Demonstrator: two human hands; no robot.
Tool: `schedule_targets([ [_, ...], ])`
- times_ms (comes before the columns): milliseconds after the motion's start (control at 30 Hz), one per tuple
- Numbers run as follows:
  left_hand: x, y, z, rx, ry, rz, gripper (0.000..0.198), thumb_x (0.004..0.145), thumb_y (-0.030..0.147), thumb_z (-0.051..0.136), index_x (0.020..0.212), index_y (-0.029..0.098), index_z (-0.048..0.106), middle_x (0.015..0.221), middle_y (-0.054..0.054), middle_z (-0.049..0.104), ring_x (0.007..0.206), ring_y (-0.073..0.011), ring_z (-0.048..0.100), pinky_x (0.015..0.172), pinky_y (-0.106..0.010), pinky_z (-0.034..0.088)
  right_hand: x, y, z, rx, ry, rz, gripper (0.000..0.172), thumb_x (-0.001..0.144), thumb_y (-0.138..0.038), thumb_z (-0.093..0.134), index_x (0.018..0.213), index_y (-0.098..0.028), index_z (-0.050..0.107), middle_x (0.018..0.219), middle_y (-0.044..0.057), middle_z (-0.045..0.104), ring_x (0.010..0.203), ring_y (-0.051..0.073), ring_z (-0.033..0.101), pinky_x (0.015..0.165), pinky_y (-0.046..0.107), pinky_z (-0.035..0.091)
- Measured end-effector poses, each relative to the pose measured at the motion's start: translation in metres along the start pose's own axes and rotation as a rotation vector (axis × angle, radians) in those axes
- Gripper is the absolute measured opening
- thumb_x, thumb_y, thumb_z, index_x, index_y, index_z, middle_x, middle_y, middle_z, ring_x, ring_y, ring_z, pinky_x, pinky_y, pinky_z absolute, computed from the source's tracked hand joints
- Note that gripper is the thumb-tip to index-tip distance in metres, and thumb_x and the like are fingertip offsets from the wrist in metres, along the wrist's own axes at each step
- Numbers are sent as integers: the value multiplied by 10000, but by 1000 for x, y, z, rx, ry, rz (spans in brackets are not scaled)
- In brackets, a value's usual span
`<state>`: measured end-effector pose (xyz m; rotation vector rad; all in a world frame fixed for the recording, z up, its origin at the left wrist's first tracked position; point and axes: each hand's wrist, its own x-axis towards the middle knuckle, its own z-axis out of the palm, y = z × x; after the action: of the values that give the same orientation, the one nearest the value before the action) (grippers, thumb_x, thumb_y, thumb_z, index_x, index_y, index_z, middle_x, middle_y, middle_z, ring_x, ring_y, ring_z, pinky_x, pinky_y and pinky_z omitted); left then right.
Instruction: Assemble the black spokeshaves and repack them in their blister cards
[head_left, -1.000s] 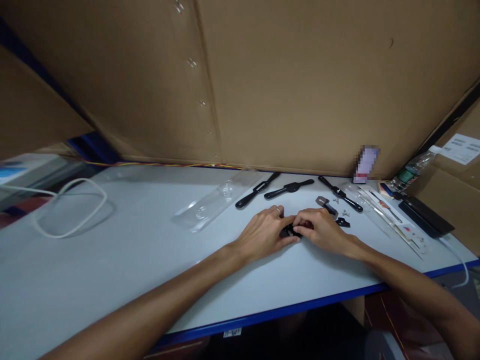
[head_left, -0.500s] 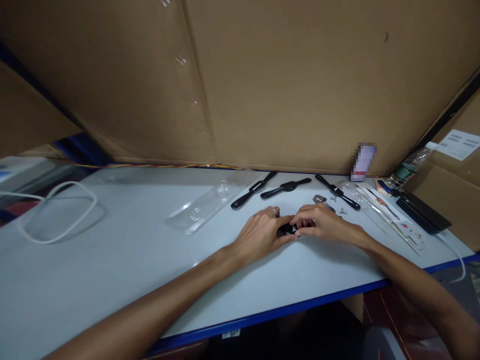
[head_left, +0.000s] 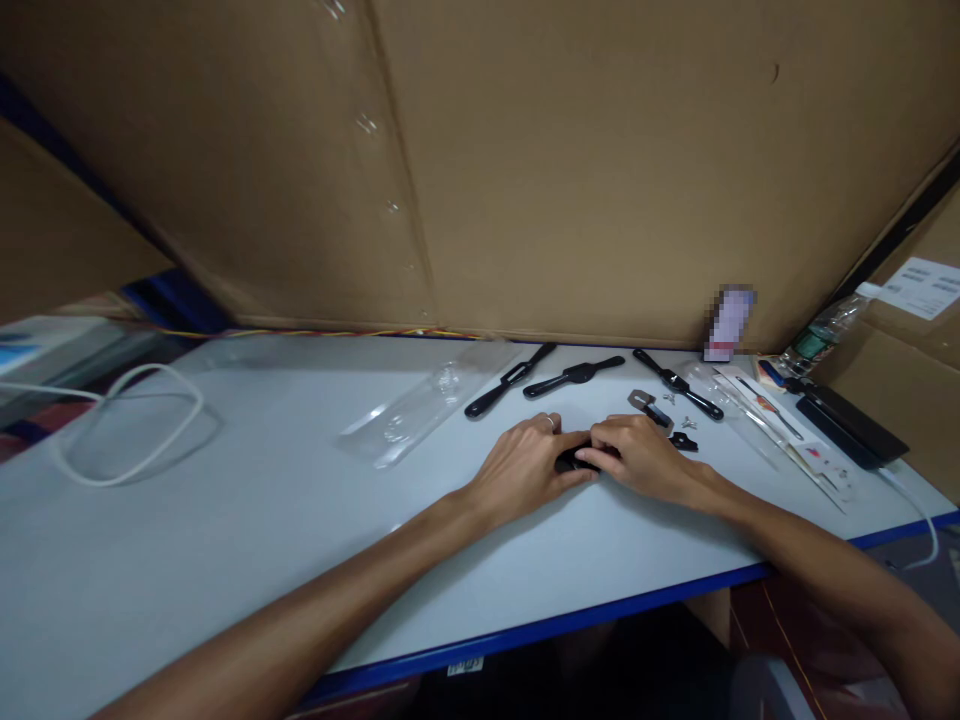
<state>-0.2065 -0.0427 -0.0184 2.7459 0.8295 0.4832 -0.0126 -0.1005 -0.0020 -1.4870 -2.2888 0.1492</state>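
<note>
My left hand (head_left: pixel 525 465) and my right hand (head_left: pixel 637 455) meet on the grey table (head_left: pixel 300 520), both with fingers curled round a small black part (head_left: pixel 571 460) that lies between them. Most of the part is hidden by my fingers. A ring shows on my left hand. Just beyond my right hand lie a small black piece (head_left: pixel 684 441), a grey metal bracket (head_left: pixel 646 405) and a few tiny screws (head_left: pixel 687 424).
Behind my hands lie three black strap-like pieces (head_left: pixel 574 375) and a clear plastic tray (head_left: pixel 427 405). At the right are a printed card pack (head_left: pixel 795 440), a black flat device (head_left: pixel 851 430) and a bottle (head_left: pixel 821 335). A white cable (head_left: pixel 127 430) loops at the left. Cardboard walls stand behind.
My hands stay together on the small black part; my right hand's fingers have shifted slightly, uncovering the small black piece beside it. The view has moved a little.
</note>
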Motion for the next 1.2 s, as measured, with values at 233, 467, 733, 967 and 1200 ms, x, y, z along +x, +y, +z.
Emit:
schedule_targets([
  [233,0,-1,0,-5,-14,-15,383,923,511,662,1219,277,730,919,-75,607,847,-249,625,711,-348,498,5,-2,-20,200,-129,83,277,927,-202,671,652,-165,687,525,-57,509,517,86,375,575,275,271],
  [467,0,0,-2,-9,-21,-7,385,944,494,630,1253,283,721,908,-77,608,856,-261,628,717,-359,500,3,-1,-21,209,-186,60,284,912,-220,672,635,-158,692,511,-65,466,503,74,339,541,263,245],
  [733,0,0,-1,11,-27,-24,437,908,536,671,1252,274,727,939,-80,608,815,-243,624,720,-356,502,5,6,-28,276,-22,25,195,941,-291,637,859,-189,781,578,-46,606,526,87,438,576,241,323],
  [967,0,-1,0,-4,-22,-20,448,904,539,679,1266,280,724,950,-87,609,847,-264,628,716,-367,496,4,9,-26,173,-55,27,210,960,-284,622,872,-195,790,619,-24,659,540,96,466,592,253,314],
  [1200,-1,-2,0,-7,-21,-17,438,907,537,682,1258,278,727,950,-89,613,852,-269,632,701,-369,491,4,9,-25,148,-60,8,209,961,-279,626,861,-200,792,639,-20,682,547,96,483,597,255,316],
])
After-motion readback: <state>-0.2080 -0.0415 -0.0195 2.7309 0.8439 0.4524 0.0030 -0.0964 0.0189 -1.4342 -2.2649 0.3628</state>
